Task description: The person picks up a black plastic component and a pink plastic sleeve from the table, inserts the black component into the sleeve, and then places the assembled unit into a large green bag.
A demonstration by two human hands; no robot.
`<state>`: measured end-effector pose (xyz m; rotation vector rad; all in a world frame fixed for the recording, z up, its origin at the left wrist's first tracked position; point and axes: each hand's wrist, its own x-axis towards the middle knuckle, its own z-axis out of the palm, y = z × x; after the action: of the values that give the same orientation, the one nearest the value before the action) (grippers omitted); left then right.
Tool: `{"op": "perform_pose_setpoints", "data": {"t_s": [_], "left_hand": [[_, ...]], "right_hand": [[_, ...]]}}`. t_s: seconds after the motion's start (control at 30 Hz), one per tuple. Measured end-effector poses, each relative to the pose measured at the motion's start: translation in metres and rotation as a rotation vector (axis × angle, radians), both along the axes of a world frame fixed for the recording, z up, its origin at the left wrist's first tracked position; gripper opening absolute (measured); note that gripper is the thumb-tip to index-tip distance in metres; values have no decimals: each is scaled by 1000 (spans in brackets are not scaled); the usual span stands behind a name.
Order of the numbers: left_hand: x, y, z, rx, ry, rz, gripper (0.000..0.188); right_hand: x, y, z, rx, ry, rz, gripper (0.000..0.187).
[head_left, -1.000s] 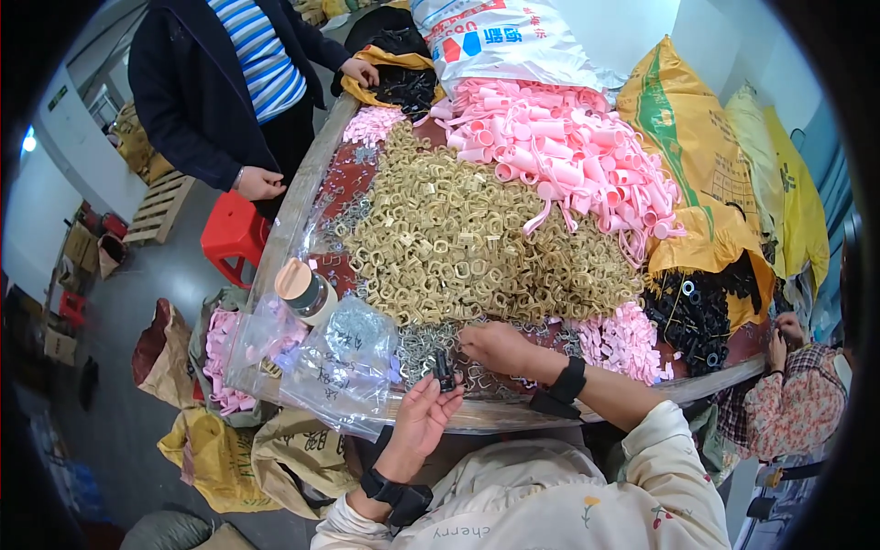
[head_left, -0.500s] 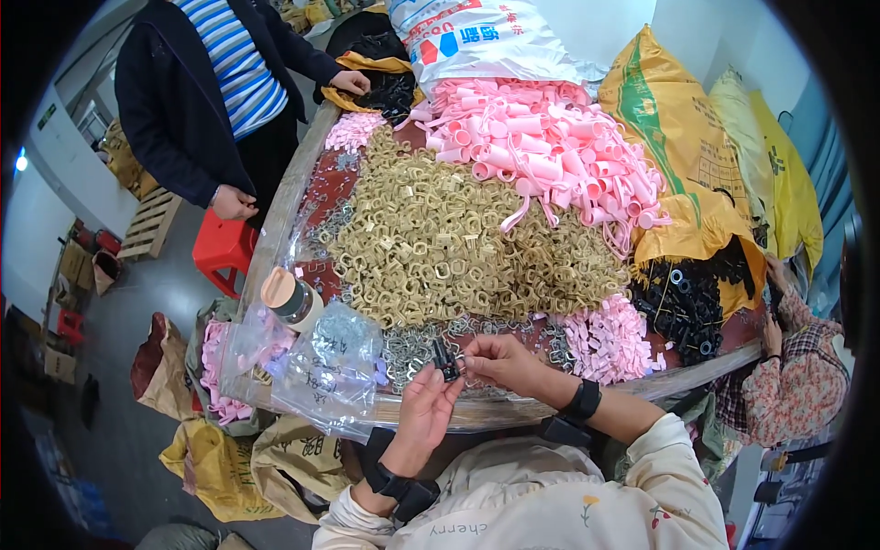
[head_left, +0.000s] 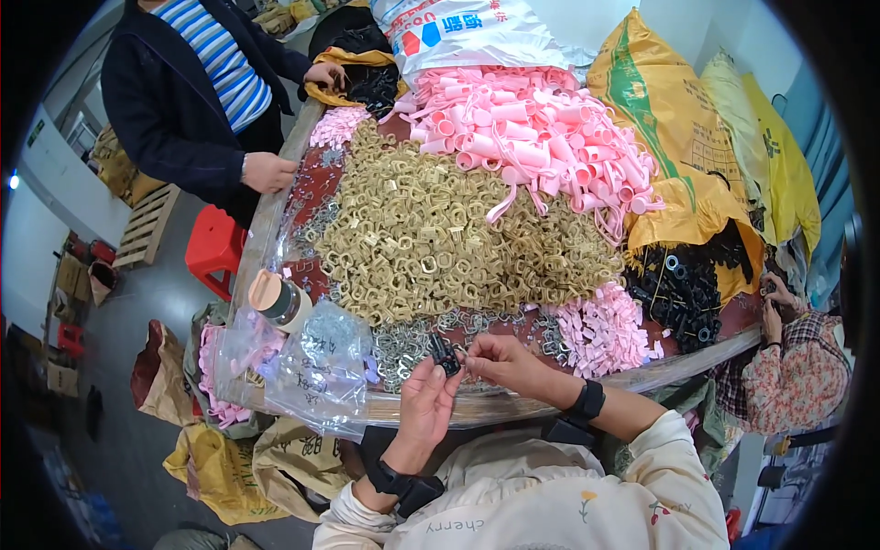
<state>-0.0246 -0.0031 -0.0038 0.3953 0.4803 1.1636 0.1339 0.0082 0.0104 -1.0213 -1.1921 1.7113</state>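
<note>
Near the front edge of the table, my left hand (head_left: 427,396) is closed on a small black plastic part (head_left: 445,354) with upright prongs. My right hand (head_left: 502,360) has thumb and finger pinched together at the part's right side. What sits inside that pinch is too small to make out. Just beyond my hands lie loose silver metal buckles (head_left: 396,348). Small pink plastic pieces (head_left: 600,332) are heaped to the right. A wide pile of tan plastic pieces (head_left: 422,229) covers the middle of the table.
Pink tubes with straps (head_left: 541,137) spill from a white sack (head_left: 467,37). A yellow sack (head_left: 655,101) and black parts (head_left: 678,298) lie right. A bottle (head_left: 280,298) and clear plastic bag (head_left: 321,367) stand left. Co-workers stand at left (head_left: 202,92) and right (head_left: 793,367).
The co-worker at left has brought a lowered hand up to the table's edge. My hands stay together at the black part, with only slight finger movement. The view has shifted slightly.
</note>
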Motion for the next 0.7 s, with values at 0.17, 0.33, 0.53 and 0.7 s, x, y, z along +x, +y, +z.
{"op": "perform_pose_setpoints", "data": {"t_s": [0.17, 0.33, 0.53, 0.7], "left_hand": [[-5, 4, 1, 19, -17, -82, 24], [-7, 5, 0, 3, -30, -110, 26], [-4, 5, -1, -5, -84, -108, 27], [-8, 11, -4, -32, -106, -101, 25]], "right_hand": [[4, 5, 5, 136, -123, 15, 10], [6, 4, 10, 332, -309, 41, 10], [5, 2, 2, 100, -114, 64, 10], [8, 9, -1, 300, -273, 83, 18]]}}
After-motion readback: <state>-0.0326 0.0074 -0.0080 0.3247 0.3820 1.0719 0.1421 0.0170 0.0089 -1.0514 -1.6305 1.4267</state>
